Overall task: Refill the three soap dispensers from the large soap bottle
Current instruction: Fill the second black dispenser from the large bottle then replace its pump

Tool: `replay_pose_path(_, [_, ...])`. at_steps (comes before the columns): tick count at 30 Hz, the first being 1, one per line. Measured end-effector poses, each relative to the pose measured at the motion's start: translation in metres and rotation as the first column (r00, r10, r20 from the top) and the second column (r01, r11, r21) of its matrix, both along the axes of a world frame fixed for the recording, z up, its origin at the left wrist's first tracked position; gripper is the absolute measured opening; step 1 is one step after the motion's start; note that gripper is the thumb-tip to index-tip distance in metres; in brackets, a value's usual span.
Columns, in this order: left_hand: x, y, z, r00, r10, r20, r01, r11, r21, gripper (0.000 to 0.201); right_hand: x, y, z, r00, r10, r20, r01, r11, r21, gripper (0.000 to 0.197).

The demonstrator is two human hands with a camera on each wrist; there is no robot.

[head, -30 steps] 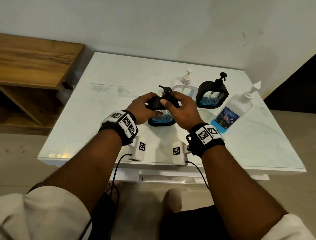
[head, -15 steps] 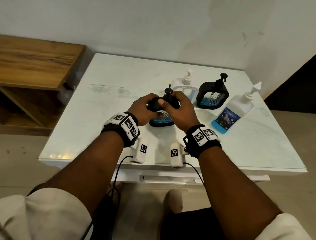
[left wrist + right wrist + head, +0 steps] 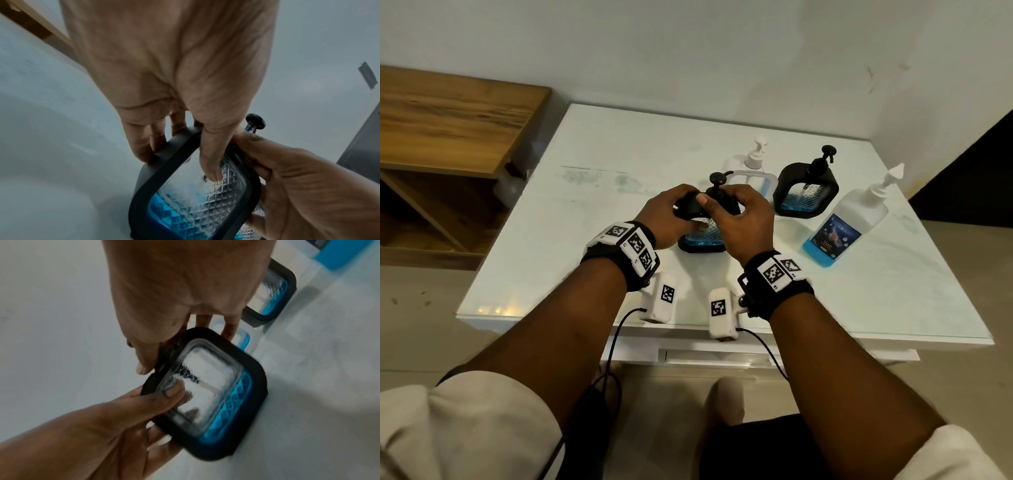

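The near black-framed dispenser with a textured clear window and a shallow layer of blue soap [image 3: 702,236] stands upright on the white glass-topped table [image 3: 592,260], in front of its two fellows. The left hand [image 3: 666,217] grips its upper left shoulder, thumb pressed on the window and fingers curled round the frame. The right hand [image 3: 746,222] curls round the top at the neck, thumb in front and fingers behind, apparently on the collar of the black pump head [image 3: 717,180]; the wrist views are blurred there, so whether the collar is loosening I cannot tell.

The main risk, as I judge it, is at the base: only the top is held, so a hard twist could tip or skid the dispenser on the smooth glass. When the pump comes free, its tube may drip soap on the table or fingers and make the grip slippery.

The clear dispenser with a white pump [image 3: 751,171] stands just behind the right fingers, and the second black-framed dispenser [image 3: 806,192] is near, so a jerk backward could knock either. The large white soap bottle with a blue label [image 3: 849,226] stands apart to the right, untouched.
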State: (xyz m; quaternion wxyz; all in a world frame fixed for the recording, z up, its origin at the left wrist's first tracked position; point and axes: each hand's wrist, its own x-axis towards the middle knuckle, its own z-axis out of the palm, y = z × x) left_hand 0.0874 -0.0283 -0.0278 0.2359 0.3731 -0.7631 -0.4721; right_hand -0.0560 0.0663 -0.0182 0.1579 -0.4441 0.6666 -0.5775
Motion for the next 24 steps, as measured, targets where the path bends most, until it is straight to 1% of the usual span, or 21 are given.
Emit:
replay_pose_path(2, [0.001,0.000,-0.001,1.000,-0.011,0.003,0.011,1.000,0.006,0.052,-0.005,-0.001,0.002,0.998,0.055,-0.001,-0.055,0.997,0.054,0.029])
replay_pose_path(6, [0.001,0.001,0.000,0.999,-0.031,0.020,0.031,0.999,0.008,0.062,-0.022,0.003,0.004,0.968,0.251,-0.011,-0.247,0.958,0.146,0.027])
replay_pose_path(8, [0.001,0.001,0.002,0.999,-0.037,0.025,0.037,0.999,0.021,0.067,-0.025,0.004,0.005,0.957,0.289,-0.022,-0.282,0.945,0.166,0.031])
replay_pose_path(10, [0.001,0.000,0.002,0.999,-0.040,0.026,0.039,0.999,0.023,0.068,-0.026,0.004,0.005,0.956,0.293,-0.019,-0.287,0.945,0.158,0.032])
replay_pose_path(12, [0.001,0.000,0.001,0.999,-0.034,0.022,0.034,0.999,0.022,0.065,-0.024,0.005,0.004,0.963,0.265,-0.055,-0.255,0.956,0.143,0.030])
replay_pose_path(15, [0.002,-0.001,-0.001,0.999,-0.027,0.026,0.027,1.000,-0.011,0.056,-0.018,0.005,-0.001,0.972,0.146,-0.183,-0.135,0.988,0.075,0.024])
replay_pose_path(18, [0.001,0.001,-0.001,1.000,-0.010,0.027,0.011,0.999,-0.040,0.053,-0.010,0.005,-0.002,0.971,0.066,-0.228,-0.066,0.998,0.006,0.023])
replay_pose_path(20, [0.001,0.003,-0.002,1.000,0.006,0.021,-0.005,0.999,-0.052,0.053,-0.002,0.003,-0.005,0.973,0.002,-0.230,-0.008,1.000,-0.027,0.023])
replay_pose_path(22, [0.000,0.003,-0.003,1.000,0.019,0.014,-0.018,0.998,-0.060,0.054,0.007,0.002,-0.007,0.979,-0.072,-0.193,0.065,0.997,-0.043,0.023])
replay_pose_path(24, [0.000,0.003,-0.003,1.000,0.023,0.015,-0.022,0.998,-0.065,0.052,0.013,-0.001,-0.006,0.981,-0.108,-0.159,0.103,0.994,-0.041,0.024])
